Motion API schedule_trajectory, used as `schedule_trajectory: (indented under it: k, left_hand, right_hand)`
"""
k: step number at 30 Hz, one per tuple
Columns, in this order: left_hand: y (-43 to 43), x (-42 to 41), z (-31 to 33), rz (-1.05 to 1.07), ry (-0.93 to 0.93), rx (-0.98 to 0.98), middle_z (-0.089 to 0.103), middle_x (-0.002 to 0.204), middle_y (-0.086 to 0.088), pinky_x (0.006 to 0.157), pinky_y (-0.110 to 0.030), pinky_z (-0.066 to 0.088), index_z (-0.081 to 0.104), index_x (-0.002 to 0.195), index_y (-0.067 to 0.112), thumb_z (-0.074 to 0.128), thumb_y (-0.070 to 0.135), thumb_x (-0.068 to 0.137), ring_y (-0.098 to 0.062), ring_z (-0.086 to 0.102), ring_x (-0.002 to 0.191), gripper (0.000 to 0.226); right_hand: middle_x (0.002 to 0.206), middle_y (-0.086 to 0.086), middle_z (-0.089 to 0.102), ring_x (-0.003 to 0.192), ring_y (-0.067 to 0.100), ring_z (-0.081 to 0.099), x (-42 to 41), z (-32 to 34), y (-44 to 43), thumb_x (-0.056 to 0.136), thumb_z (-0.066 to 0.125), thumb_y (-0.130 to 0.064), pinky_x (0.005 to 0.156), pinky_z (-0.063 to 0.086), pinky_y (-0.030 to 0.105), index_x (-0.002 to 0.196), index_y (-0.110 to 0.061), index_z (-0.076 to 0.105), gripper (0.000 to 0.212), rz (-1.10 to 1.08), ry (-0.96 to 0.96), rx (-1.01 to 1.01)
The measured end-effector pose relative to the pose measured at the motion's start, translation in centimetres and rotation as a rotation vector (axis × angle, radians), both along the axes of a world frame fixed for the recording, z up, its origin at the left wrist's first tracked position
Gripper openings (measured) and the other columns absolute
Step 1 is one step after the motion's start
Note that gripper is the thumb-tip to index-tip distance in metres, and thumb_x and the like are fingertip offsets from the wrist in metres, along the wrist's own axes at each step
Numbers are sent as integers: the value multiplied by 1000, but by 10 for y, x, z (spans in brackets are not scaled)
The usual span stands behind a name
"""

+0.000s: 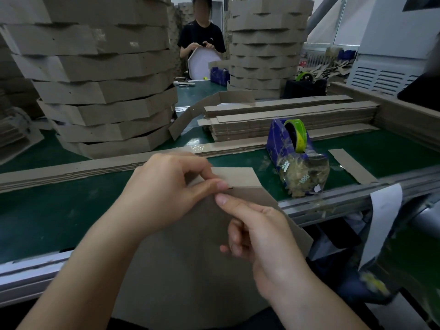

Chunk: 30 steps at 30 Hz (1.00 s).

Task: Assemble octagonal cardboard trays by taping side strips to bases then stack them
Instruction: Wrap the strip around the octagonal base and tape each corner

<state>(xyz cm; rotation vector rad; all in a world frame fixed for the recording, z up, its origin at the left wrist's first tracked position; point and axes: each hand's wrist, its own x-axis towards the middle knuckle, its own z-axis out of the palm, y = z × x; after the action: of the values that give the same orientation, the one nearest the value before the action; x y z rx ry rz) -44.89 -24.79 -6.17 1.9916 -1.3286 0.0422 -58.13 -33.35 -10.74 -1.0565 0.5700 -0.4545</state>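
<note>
- Fingers (214,186) of the left hand (166,194) curled, thumb and forefinger pinching the side strip (235,177) where it meets the top edge of the base (190,270).
- Right hand (259,236) just below: one digit stretched out, tip pressing on the base at that seam, the others curled toward the palm; cannot tell whether anything sits inside them.
- Base: flat grey-brown cardboard with angled corners, held tilted over the near metal rail (333,203), lower part toward the body.
- Side strip: short length of the same matte board, standing up behind the base edge.
- Beyond the hands, a dark green belt surface (47,210), slightly glossy, with long flat strips (71,172) lying across it.
- To the right on the belt, a blue tape dispenser (276,144) crusted with tape scraps, carrying a green-yellow tape roll (296,134).
- Behind the dispenser, a layered pile of flat strips (285,120).
- At left, a tall, uneven stack of finished trays (102,79); a second stack (264,48) farther back.
- Between the stacks, another person (202,36) in a black shirt holding a white octagonal piece (202,63).
</note>
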Motion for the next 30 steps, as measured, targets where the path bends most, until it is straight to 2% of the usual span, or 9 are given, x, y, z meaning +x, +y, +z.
schedule_trajectory:
  k: [4,9,14,17,19,21,24,27,30]
  left_hand:
    - [0,-2,2,6,-3,7,71,92,12,85,-47,51,71,73,37,51,75,61,-17,66,94,44]
    - [2,3,-1,4,-25,-16,73,92,11,86,-47,52,68,69,39,53,73,63,-19,66,95,37]
    - [7,4,-5,-40,-144,-1,67,102,18,86,-48,51,73,90,32,65,55,72,-16,62,104,30]
    - [11,4,-4,-30,-243,104,63,114,14,84,-46,50,68,106,37,65,59,78,-17,56,109,36]
    - [14,3,-3,-10,-303,184,58,121,14,83,-43,49,62,117,40,61,59,73,-16,53,112,48]
    - [17,2,-1,-7,-343,259,53,125,14,85,-38,46,56,126,44,61,58,69,-15,49,116,59]
    - [20,1,3,-9,-369,332,48,127,15,86,-35,43,50,130,46,66,55,66,-13,44,119,67]
    - [23,-2,8,-23,-326,356,48,123,18,86,-37,44,48,125,49,66,57,66,-11,45,116,63]
    - [16,-12,15,3,-369,328,52,101,22,71,-34,44,45,107,45,52,73,65,-11,53,93,50]
  right_hand:
    - [49,-3,47,36,9,37,-6,4,-5,51,77,-36,46,49,24,77,-22,80,29,145,37,157]
    - [51,-3,50,35,8,37,-9,-6,-6,75,70,-34,44,48,21,77,-11,80,25,165,130,154]
    - [47,2,54,36,11,41,-13,4,-13,76,66,-39,42,43,22,73,-14,79,28,90,-26,-162]
    - [51,0,59,43,10,51,-14,13,-26,89,62,-28,43,42,18,74,-14,76,25,-132,-225,-482]
    - [61,-6,63,57,5,58,-15,12,-41,91,58,-25,54,46,17,79,-22,73,20,-359,-260,-849]
    - [85,-14,65,81,3,59,-10,8,-58,95,54,-26,74,47,19,96,-29,68,14,-425,-84,-1176]
    - [103,-7,63,91,-7,53,0,3,-71,100,47,-31,78,38,6,105,-26,64,19,-131,161,-1144]
    - [82,13,62,74,14,55,5,-4,-68,103,42,-33,65,39,24,87,-3,61,39,-49,129,-1100]
    - [75,12,59,71,17,54,7,-3,-60,102,41,-36,65,39,32,84,-3,59,42,-67,45,-1134]
